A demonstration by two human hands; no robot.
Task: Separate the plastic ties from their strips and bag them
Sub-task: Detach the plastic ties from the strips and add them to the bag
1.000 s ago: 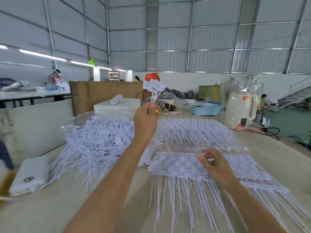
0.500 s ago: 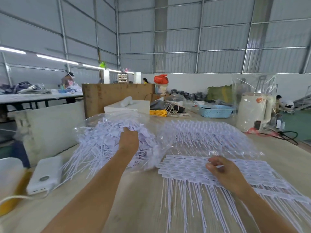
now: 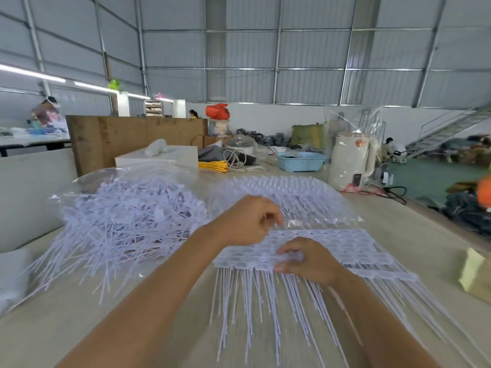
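Note:
A stack of white plastic tie strips lies on the table in front of me, tails pointing toward me. My right hand lies on the stack's near left part, thumb and curled fingers gripping the tie heads. My left hand is at the stack's far left corner, its curled fingertips pinching the ties there. To the left, a clear plastic bag holds a heap of loose ties, their tails spilling out onto the table. Behind the stack a second clear bag holds more strips.
A wooden table carries everything. At the back stand a white box, a yellow cable, a blue basket and a white kettle. A pale block sits at the right edge. People work in the background.
My left hand lowered a few raised ties into the bag of loose ties, let them go, then swung right to the strip stack. My right hand stayed on the stack.

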